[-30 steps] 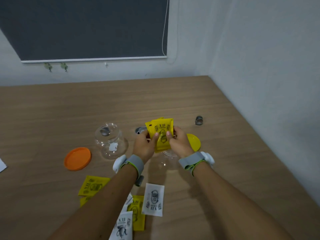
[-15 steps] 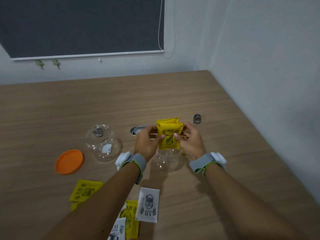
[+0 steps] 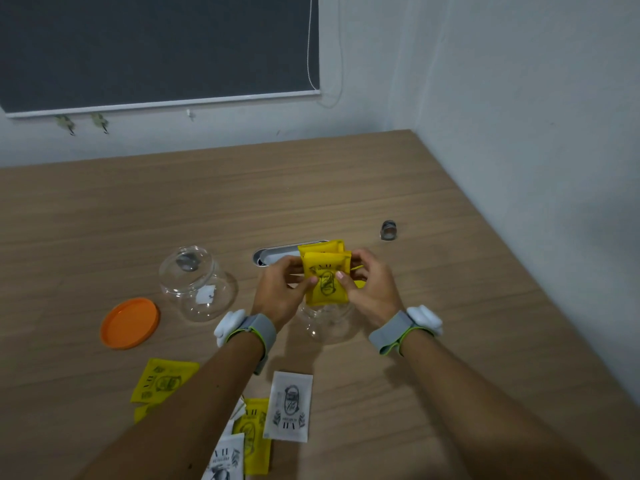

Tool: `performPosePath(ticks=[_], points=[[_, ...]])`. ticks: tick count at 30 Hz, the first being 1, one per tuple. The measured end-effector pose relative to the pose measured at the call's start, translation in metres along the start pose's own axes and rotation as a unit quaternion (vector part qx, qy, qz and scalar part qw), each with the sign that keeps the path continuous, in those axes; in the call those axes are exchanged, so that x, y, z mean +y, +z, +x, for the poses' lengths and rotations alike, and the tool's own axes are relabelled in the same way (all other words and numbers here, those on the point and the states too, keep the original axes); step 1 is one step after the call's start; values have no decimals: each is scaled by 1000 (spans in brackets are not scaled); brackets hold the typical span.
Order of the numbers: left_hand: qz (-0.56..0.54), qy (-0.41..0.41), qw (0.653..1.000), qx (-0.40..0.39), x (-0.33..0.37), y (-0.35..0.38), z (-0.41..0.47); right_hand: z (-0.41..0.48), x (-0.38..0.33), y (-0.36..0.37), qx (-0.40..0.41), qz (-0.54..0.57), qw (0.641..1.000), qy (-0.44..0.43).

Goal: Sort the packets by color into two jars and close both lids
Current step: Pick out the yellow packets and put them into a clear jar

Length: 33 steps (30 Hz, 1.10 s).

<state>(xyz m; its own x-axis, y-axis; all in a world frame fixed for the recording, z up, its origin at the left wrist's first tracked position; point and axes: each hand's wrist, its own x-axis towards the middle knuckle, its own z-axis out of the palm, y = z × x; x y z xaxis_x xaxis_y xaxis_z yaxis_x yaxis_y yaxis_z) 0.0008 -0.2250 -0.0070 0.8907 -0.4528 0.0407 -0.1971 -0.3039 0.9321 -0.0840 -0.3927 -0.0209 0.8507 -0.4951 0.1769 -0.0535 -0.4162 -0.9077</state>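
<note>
My left hand (image 3: 280, 289) and my right hand (image 3: 372, 289) together pinch a small stack of yellow packets (image 3: 325, 277) right above the mouth of a clear jar (image 3: 325, 323). A second clear jar (image 3: 195, 285) stands open to the left, with its orange lid (image 3: 130, 323) lying flat beside it. A sliver of yellow lid (image 3: 360, 284) shows behind my right hand. Near the table's front lie loose packets: a yellow packet (image 3: 164, 381), another yellow one (image 3: 254, 434), a white packet (image 3: 290, 407) and a second white one (image 3: 225, 460).
A metal-rimmed slot (image 3: 273, 254) sits in the wooden table (image 3: 450, 306) behind my hands. A small metal ring-shaped object (image 3: 388, 230) rests at the right rear. Walls close off the table's far and right sides.
Both hands have lowered the yellow packets a little closer to the jar's mouth. The camera view has shifted slightly.
</note>
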Motion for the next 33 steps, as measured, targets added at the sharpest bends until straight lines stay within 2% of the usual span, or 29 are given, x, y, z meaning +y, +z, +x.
performPosePath(ticks=[9, 12, 15, 21, 27, 33], points=[[8, 2, 1000, 8, -1, -9, -6, -1, -1, 6, -8, 3, 1000, -9], [43, 3, 999, -6, -7, -9, -10, -4, 1, 7, -35, -34, 998, -27], [105, 15, 994, -3, -10, -8, -12, -6, 5, 6, -44, -122, 990, -53], [178, 5, 984, -13, -9, -7, -10, -6, 11, 6, -38, -174, 983, -32], [174, -15, 979, -107, -2, -13, -4, -4, 13, 9, -21, -186, 982, -15], [229, -29, 969, -91, 3, -6, -1, -2, 11, 11, -50, -210, 976, -9]])
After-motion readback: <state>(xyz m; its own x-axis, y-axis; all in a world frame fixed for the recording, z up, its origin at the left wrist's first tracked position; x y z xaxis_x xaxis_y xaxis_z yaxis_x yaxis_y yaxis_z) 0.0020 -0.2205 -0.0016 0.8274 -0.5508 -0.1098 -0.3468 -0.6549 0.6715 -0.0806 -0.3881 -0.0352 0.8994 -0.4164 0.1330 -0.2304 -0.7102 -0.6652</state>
